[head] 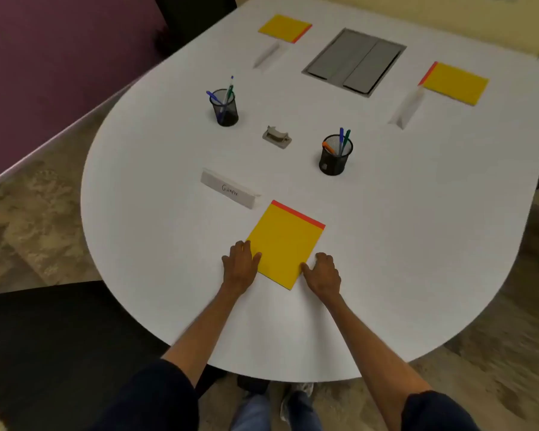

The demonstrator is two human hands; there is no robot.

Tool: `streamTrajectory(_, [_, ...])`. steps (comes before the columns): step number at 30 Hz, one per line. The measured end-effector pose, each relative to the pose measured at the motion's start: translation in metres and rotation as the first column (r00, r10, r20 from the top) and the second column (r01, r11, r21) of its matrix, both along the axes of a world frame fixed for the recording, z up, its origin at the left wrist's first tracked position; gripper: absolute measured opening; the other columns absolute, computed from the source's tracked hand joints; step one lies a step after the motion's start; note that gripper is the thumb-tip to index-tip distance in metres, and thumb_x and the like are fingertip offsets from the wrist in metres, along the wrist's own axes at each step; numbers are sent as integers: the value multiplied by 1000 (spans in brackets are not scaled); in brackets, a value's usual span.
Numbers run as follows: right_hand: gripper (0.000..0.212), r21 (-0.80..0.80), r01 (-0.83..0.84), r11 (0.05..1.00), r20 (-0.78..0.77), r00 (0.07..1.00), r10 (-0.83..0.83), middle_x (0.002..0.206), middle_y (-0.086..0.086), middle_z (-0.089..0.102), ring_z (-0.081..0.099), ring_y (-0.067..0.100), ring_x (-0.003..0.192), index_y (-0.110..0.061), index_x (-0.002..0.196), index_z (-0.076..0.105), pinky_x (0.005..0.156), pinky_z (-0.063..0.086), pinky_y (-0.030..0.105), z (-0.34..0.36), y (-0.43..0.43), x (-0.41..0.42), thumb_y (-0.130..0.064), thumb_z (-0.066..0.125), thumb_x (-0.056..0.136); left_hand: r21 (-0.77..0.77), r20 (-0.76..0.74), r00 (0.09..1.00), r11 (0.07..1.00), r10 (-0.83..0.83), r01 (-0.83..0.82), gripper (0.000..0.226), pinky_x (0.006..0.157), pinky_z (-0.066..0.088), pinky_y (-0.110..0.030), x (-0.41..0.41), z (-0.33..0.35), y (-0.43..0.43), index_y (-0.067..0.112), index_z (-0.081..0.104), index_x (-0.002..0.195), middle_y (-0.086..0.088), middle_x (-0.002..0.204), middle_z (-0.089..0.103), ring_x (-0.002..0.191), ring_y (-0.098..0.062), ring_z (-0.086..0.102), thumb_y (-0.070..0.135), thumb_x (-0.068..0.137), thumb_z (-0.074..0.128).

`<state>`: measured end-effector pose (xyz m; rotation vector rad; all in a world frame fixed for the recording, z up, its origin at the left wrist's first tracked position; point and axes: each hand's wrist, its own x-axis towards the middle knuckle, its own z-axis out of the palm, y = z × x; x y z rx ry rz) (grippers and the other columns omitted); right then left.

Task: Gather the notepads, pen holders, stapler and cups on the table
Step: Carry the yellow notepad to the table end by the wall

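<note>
- Both hands flank the near notepad [285, 244] at six o'clock on the table [417, 244]: left hand [240, 265] and right hand [322, 275], fingers loosely apart, touching its edges, not clamped.
- Likely light, thin, flexible; best pinched at opposite edges.

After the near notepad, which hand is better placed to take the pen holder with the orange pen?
Probably the right hand. That pen holder stands ahead on its side of the near notepad, while the left hand would have to cross over the pad.
</note>
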<state>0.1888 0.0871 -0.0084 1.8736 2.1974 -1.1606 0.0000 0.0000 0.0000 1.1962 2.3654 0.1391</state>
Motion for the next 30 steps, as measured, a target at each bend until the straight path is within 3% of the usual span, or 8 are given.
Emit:
streamTrajectory(3, [59, -2, 46, 999, -4, 999, -46, 136, 13, 45, 52, 33, 118, -9, 139, 41, 94, 42, 42, -5, 1, -10, -45, 54, 95, -41, 30, 999, 999, 29, -28, 59, 105, 34, -53, -6, -9, 13, 4, 26, 147, -18, 147, 35, 135, -33, 34, 42, 103, 38])
streamTrajectory(9, [53, -43, 269, 962, -156, 949, -272, 127, 12, 54, 55, 29, 116, -6, 133, 49, 93, 43, 38, -16, -4, -27, -37, 63, 92, -118, -29, 998, 991, 57, -60, 69, 97, 40, -50, -9, -19, 32, 2, 38, 133, -17, 136, 39, 128, -31, 37, 51, 90, 60])
streamTrajectory(13, [35, -260, 552, 792, -246, 756, -607, 113, 11, 63, 60, 29, 106, -7, 115, 64, 88, 46, 36, -22, 6, -36, -22, 73, 84, -125, 28, 991, 984, 133, -128, 81, 99, 42, -47, -17, -22, 40, 1, 38, 134, -17, 136, 42, 129, -31, 39, 52, 80, 73])
streamTrajectory(16, [30, -448, 639, 626, -182, 620, -763, 106, 15, 63, 63, 32, 96, -5, 102, 65, 81, 53, 39, -32, 25, -37, -16, 74, 75, -145, 123, 974, 974, 192, -174, 90, 99, 44, -46, -35, -23, 42, -1, 40, 133, -19, 136, 45, 129, -33, 43, 51, 72, 80])
streamTrajectory(20, [49, -527, 623, 578, -136, 610, -781, 112, 18, 64, 65, 31, 97, -1, 115, 60, 59, 47, 32, -52, 39, -33, -18, 77, 72, -145, 209, 954, 971, 216, -188, 86, 96, 45, -40, -51, -31, 37, -4, 51, 121, -19, 126, 56, 119, -32, 53, 53, 65, 84])
streamTrajectory(23, [28, -530, 598, 601, -144, 635, -759, 102, 18, 65, 61, 26, 79, -3, 98, 65, 52, 39, 28, -44, 34, -32, -15, 77, 75, -139, 251, 939, 969, 235, -205, 87, 99, 44, -39, -49, -30, 33, -5, 47, 124, -19, 127, 55, 120, -33, 53, 48, 66, 86])
streamTrajectory(26, [13, -523, 600, 605, -181, 615, -767, 95, 19, 64, 56, 24, 67, -12, 81, 64, 56, 46, 32, -39, 24, -28, -12, 77, 79, -148, 330, 910, 966, 252, -214, 88, 96, 45, -40, -46, -21, 33, -2, 40, 129, -21, 132, 52, 123, -35, 52, 41, 68, 87])
streamTrajectory(30, [29, -488, 647, 586, -242, 545, -803, 106, 17, 68, 65, 33, 94, -8, 101, 68, 83, 56, 42, -36, 13, -16, -11, 81, 75, -118, 363, 915, 983, 176, -142, 88, 92, 45, -39, -39, -12, 35, 0, 40, 129, -20, 133, 52, 122, -35, 52, 41, 68, 87])
